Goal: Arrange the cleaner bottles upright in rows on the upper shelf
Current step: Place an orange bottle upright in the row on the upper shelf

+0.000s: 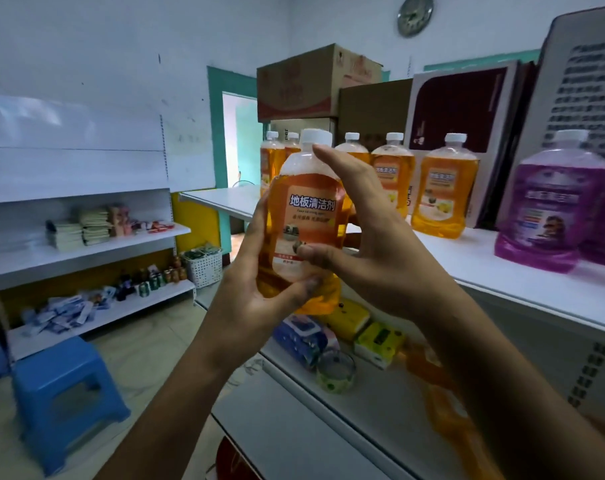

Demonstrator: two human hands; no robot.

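I hold an orange cleaner bottle [306,216] with a white cap upright in mid-air, in front of the white upper shelf [495,271]. My left hand [259,271] grips its lower body from the left, thumb across the label's bottom. My right hand [363,244] holds it from the right, thumb on the label, index finger reaching toward the neck. Several orange bottles [439,192] stand upright on the shelf behind. A purple bottle [550,202] stands at the right. More orange bottles [443,386] lie on the lower shelf, partly hidden by my right arm.
Cardboard boxes [304,81] and dark boxes [460,109] stand at the back of the upper shelf. Tissue packs [377,341] and a tape roll [335,372] lie on the lower shelf. A blue stool [65,396] stands on the floor at the left, before wall shelves [86,251] of goods.
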